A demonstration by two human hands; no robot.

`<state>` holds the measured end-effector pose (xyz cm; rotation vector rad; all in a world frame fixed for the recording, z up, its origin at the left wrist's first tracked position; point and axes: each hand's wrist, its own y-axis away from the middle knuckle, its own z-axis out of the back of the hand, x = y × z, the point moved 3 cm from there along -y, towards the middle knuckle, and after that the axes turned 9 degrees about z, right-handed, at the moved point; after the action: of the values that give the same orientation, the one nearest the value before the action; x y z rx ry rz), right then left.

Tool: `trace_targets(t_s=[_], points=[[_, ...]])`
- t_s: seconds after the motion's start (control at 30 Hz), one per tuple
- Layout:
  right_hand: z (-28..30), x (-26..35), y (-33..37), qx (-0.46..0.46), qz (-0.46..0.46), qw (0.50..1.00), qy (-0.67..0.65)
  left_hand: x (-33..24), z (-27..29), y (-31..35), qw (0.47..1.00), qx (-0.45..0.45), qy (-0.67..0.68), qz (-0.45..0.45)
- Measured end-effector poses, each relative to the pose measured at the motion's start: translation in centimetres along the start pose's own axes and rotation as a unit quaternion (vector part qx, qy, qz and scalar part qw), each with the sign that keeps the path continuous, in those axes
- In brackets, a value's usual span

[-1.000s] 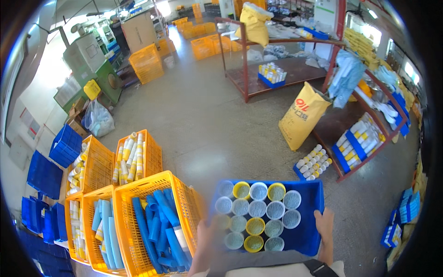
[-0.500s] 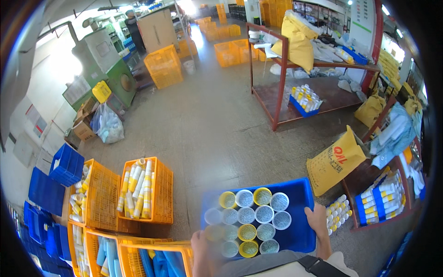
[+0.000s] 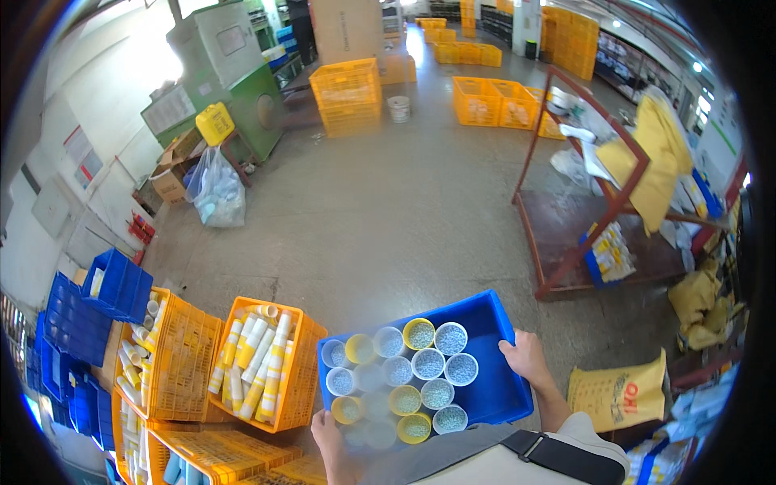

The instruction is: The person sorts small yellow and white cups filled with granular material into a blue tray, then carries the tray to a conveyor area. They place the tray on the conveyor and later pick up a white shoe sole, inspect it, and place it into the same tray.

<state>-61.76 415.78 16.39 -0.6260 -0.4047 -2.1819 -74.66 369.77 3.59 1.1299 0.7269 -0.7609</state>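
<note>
A blue plastic tray [image 3: 495, 386] is carried level in front of my body. My right hand [image 3: 529, 356] grips its right rim, the thumb over the edge. At the near left corner my left hand [image 3: 326, 428] is closed on the tray, part of it tucked below the rim. Rows of round white and yellow cups [image 3: 428, 364] stand upright in the tray's left and middle part, filled with small pale blue-grey pellets. Bare blue bottom shows along the tray's right side. A blurred smear hides some of the left cups.
Orange crates of white and yellow tubes [image 3: 257, 364] stand close on my left, beside stacked blue bins [image 3: 77, 319]. A red metal rack [image 3: 566, 242] is at the right, with a yellow sack [image 3: 618, 398] nearer. Grey floor [image 3: 347, 218] stretches ahead toward orange crates [image 3: 346, 95].
My view has swung to the right-to-left contrary: rack and sack now sit farther right and the crates ahead shifted right. Both hands keep hold of the tray, which appears tilted and farther left.
</note>
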Motion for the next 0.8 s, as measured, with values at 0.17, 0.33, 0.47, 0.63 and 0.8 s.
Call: trace_targets(t_s=[0.17,0.33,0.47,0.63,0.8], points=[[-6.0,8.8,-20.6,0.002,0.044,0.998,-0.038,-13.0,-6.8,-14.5,1.0,-0.014,-0.008,-0.022],[-8.8,16.2,-36.8,-0.013,0.05,0.996,-0.074,-26.4,-12.5,-26.9,1.0,-0.008,0.008,-0.026],[-12.4,21.1,-49.5,-0.021,0.047,0.996,-0.071,-33.7,-17.4,-38.5,0.999,0.018,0.042,-0.001],[-18.4,26.8,-68.7,0.0,0.061,0.996,-0.067,-40.0,-24.5,-54.9,0.998,0.0,0.059,0.002],[-21.4,35.2,-87.9,0.028,0.086,0.992,-0.083,-50.6,-29.4,-68.7,0.995,-0.028,0.094,-0.002]])
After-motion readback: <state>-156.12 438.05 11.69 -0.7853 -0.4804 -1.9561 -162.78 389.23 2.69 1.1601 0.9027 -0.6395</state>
